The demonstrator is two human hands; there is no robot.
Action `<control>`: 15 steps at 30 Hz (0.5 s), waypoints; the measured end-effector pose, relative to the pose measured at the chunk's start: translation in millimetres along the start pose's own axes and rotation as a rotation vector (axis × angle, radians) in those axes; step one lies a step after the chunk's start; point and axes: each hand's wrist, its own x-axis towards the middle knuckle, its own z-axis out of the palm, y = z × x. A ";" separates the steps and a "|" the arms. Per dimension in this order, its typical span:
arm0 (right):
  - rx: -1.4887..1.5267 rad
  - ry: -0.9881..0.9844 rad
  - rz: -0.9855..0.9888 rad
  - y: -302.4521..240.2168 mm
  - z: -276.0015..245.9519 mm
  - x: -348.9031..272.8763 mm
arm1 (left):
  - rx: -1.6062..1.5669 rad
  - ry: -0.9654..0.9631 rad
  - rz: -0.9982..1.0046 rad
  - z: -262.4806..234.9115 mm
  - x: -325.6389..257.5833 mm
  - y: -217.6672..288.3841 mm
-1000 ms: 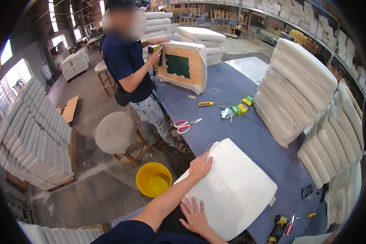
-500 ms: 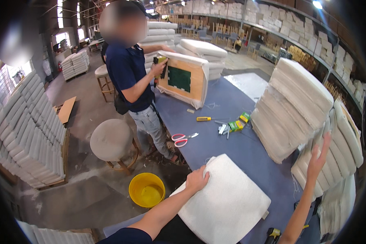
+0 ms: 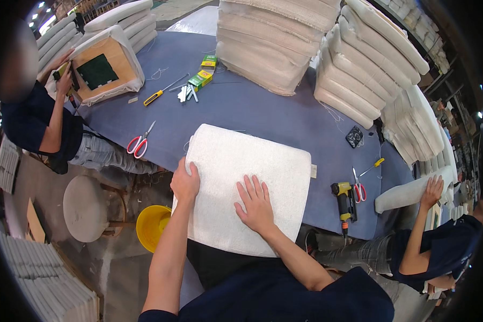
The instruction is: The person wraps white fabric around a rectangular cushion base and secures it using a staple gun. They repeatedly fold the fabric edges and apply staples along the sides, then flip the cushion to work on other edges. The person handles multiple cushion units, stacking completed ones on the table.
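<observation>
White cushion (image 3: 273, 155) is lying at the near edge of the blue-grey surface (image 3: 209, 115), its near part overhanging toward the wearer. Left hand (image 3: 185, 183) is grasping the cushion's left edge, thumb lying on top; the fingertips are hiding, so how far they are wrapping under is uncertain. Right hand (image 3: 256, 208) is resting palm-down on the cushion's top, fingers spreading and released, gripping nothing. Red-handled scissors (image 3: 139, 143) are lying beyond the left hand; a yellow-handled screwdriver (image 3: 154, 97) is lying farther off, near green-and-yellow boxes (image 3: 200, 79) and pale strips (image 3: 188, 92). To the right, a yellow-and-black air tool (image 3: 342, 201) is lying beside a second pair of scissors (image 3: 359, 190). A yellow bucket (image 3: 149, 228) is standing on the floor at left. Stacked cushions (image 3: 268, 48) are rising beyond. One co-worker (image 3: 45, 121) at left is holding a wood-backed cushion (image 3: 112, 45); another person's hand (image 3: 432, 191) at right is touching a pale cushion (image 3: 402, 196).
</observation>
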 end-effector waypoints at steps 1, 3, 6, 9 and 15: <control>-0.046 -0.010 0.001 2.9 -3.4 3.1 | -0.016 0.003 0.005 1.7 3.0 -0.1; -0.007 -0.046 -0.023 8.6 -8.1 5.0 | -0.044 -0.001 0.023 1.6 7.3 -0.1; 0.075 -0.239 -0.145 35.8 -34.5 27.5 | -0.046 -0.003 0.013 2.4 7.3 -4.9; -0.072 -0.337 -0.328 90.5 -96.0 97.5 | -0.072 -0.008 0.015 2.4 6.9 -4.3; -0.308 0.566 -0.270 113.6 -292.2 269.1 | -0.057 0.006 0.021 -3.1 3.6 3.4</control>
